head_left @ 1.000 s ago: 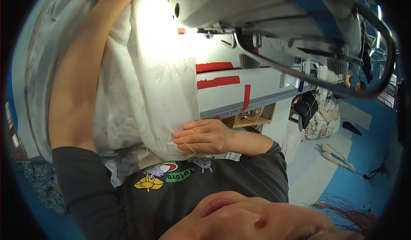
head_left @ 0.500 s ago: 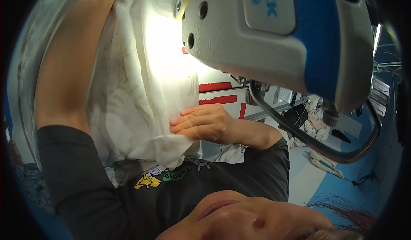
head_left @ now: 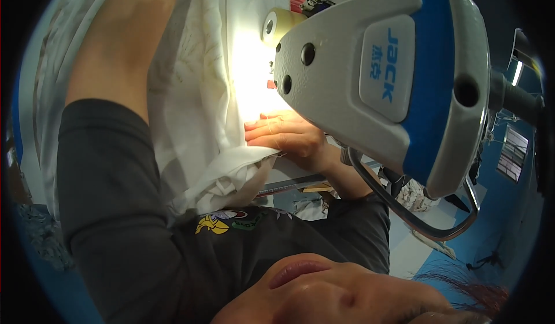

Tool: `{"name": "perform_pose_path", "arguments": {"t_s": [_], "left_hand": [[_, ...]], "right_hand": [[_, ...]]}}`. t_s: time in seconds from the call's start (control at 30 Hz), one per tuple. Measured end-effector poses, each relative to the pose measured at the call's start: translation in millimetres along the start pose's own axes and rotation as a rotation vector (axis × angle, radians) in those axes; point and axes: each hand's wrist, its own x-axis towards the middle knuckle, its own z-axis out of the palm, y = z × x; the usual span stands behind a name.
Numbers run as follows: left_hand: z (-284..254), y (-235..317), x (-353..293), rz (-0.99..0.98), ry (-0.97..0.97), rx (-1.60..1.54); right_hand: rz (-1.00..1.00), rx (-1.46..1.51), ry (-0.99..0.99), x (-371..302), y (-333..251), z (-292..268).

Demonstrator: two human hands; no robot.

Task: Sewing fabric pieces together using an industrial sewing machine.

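White cloth [head_left: 199, 87] with faint brownish stains spreads across the left and middle, under a bright lamp glow. My right hand [head_left: 292, 136] lies on its right edge with the fingers stretched out flat, close beneath the head of a grey, white and blue sewing machine [head_left: 341, 69]. Part of that hand is covered by the machine head, and its thumb is not visible. A bunched fold of cloth [head_left: 222, 176] sits just below the fingers. My left forearm [head_left: 130, 40] reaches up over the cloth; the left hand is beyond the top edge.
A yellowish roll [head_left: 280, 28] stands beside the machine head. A bent metal rod [head_left: 416, 225] curves below the machine. Crumpled pale fabric [head_left: 417, 195] lies farther right, near the blue and light floor [head_left: 430, 266]. More crumpled fabric [head_left: 46, 237] is at lower left.
My right hand has moved up the cloth's edge, closer to the machine head. The bunched fold has shifted up with it. The machine and roll appear farther right as the view has moved.
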Motion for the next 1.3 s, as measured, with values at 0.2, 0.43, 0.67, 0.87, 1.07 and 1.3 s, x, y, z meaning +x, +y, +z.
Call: {"name": "perform_pose_path", "arguments": {"t_s": [0.2, 0.43, 0.67, 0.87, 1.07, 1.3], "left_hand": [[0, -14, 18, -0.007, 0.016, 0.022], [-22, 2, -16, 0.115, -0.234, -0.074], [-90, 4, -147, 0.305, -0.246, -0.330], [-282, 2, -319, 0.073, -0.150, -0.465], [-365, -27, -515, -0.159, -0.121, -0.467], [-278, -49, -688, -0.500, -0.131, 0.122]], "right_hand": [[0.026, 0.056, 0.030, 6, -1, 6], [0.040, -0.063, 0.137, -5, -17, 13], [0.160, -0.289, 0.250, -16, 3, 26], [0.248, 0.788, 1.177, -14, -33, 77], [0.748, 0.541, -0.213, 8, -113, 197], [0.149, 0.822, 0.119, 60, -152, 196]]}}
